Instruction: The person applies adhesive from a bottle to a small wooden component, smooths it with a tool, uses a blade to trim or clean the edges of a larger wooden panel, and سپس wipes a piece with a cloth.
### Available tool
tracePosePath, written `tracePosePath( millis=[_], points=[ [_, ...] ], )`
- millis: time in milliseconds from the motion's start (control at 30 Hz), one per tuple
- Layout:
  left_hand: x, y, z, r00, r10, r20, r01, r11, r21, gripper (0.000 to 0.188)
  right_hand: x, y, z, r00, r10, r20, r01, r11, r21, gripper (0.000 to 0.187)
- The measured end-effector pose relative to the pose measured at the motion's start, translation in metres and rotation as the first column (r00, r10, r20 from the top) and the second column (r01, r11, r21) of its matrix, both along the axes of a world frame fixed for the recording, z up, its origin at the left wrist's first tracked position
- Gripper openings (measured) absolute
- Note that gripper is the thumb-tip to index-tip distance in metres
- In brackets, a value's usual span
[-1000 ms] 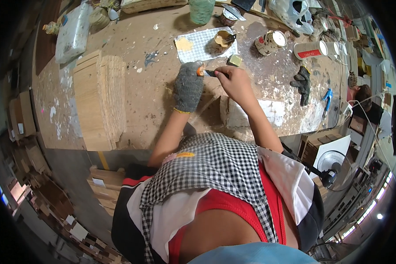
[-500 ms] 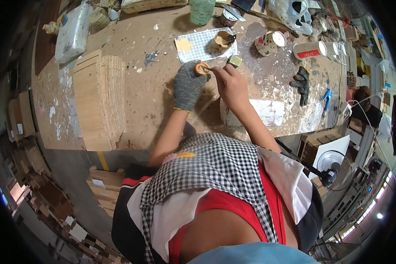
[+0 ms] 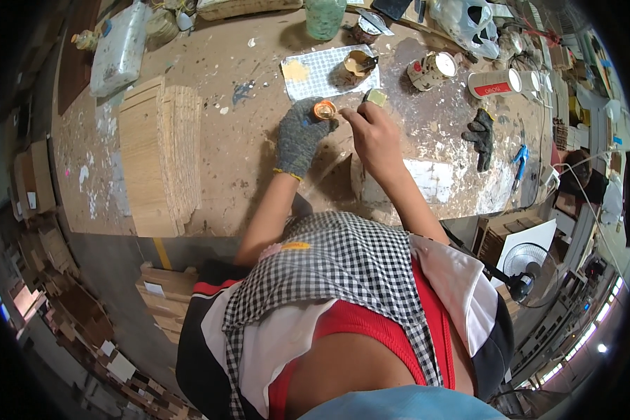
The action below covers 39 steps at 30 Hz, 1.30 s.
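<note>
My left hand [image 3: 297, 138], in a grey knit glove with a yellow cuff, is closed around a small round container with an orange rim [image 3: 325, 103]. Light brown stuff lies inside it. Just to the right, my bare right hand [image 3: 378, 140] is pinched on a thin stick-like tool, mostly hidden by the fingers, its end near the container's right edge. A greenish-yellow block [image 3: 376, 96] lies right behind the right hand's knuckles. Beyond the hands, a cut-open cup of brown paste [image 3: 357, 64] stands on a patterned sheet [image 3: 302, 87], which bears a pale yellow smear.
On the left of the stained table [image 3: 234, 147] lies a stack of wood panels [image 3: 147, 161]. A white cup [image 3: 444, 64], a tipped red-and-white cup [image 3: 493, 83], a dark glove [image 3: 480, 138] and a blue tool [image 3: 520, 162] are to the right. A pale block [image 3: 427, 178] sits under my right forearm.
My right hand has drawn slightly right, and the tool's end has shifted from inside the container toward its right edge. The left hand still holds the container.
</note>
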<state>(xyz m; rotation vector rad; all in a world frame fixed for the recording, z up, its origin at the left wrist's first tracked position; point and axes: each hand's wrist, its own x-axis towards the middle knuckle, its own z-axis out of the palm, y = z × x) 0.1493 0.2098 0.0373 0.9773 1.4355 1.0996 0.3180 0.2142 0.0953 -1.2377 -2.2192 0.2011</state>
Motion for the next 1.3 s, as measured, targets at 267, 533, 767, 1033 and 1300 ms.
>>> tracePosePath(
  millis=[267,533,767,1033,1300],
  points=[
    [0.000,-0.002,0.008,0.992,-0.019,-0.122,0.023,0.999,0.028,0.048,0.001,0.002,0.009,1.000,0.022,0.006,-0.022,1.000,-0.006,0.025],
    [0.001,-0.003,-0.003,0.998,0.020,-0.057,-0.014,0.994,0.109,0.051,0.000,0.001,0.012,0.987,-0.084,-0.134,0.076,0.995,-0.066,0.017],
    [0.003,-0.005,-0.007,0.998,0.053,-0.015,-0.049,0.983,0.176,0.051,0.005,0.008,-0.011,0.747,-0.477,-0.463,-0.086,0.621,-0.779,0.021],
    [0.000,-0.004,-0.010,0.992,0.066,-0.103,-0.043,0.977,0.211,0.051,0.006,0.002,-0.008,0.730,-0.498,-0.467,-0.038,0.654,-0.756,0.023],
    [-0.002,-0.002,-0.007,0.996,0.032,0.087,-0.037,0.997,0.064,0.047,-0.002,-0.002,-0.003,0.903,-0.234,-0.360,0.107,0.935,-0.339,0.014]
  ],
)
